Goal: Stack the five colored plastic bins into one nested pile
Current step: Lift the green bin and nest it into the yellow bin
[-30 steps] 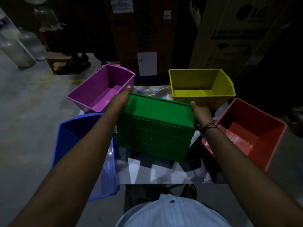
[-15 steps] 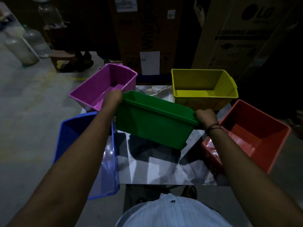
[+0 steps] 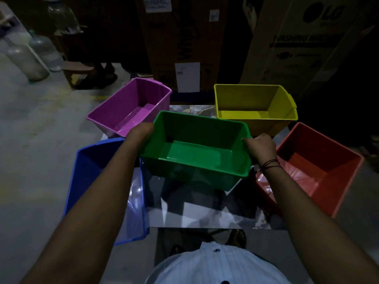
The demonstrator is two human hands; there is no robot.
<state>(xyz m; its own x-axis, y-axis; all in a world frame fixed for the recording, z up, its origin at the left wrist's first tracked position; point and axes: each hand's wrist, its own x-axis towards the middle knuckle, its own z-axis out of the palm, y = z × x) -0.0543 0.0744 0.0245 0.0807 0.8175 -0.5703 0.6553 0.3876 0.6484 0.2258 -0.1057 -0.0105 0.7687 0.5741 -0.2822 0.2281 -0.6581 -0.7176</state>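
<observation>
I hold a green bin by its two short ends, mouth up, a little above the middle of a small marble-topped table. My left hand grips its left rim and my right hand grips its right rim. Around it stand four open bins: a purple bin at the back left, a yellow bin at the back right, a blue bin at the front left and a red bin at the right.
Tall cardboard appliance boxes rise close behind the table. Large water bottles and a low stool stand on the concrete floor at the far left. The blue and red bins overhang the table's side edges.
The green bin has turned from upside down to mouth up, so its inside now shows. Both hands turned with it and stayed on its ends.
</observation>
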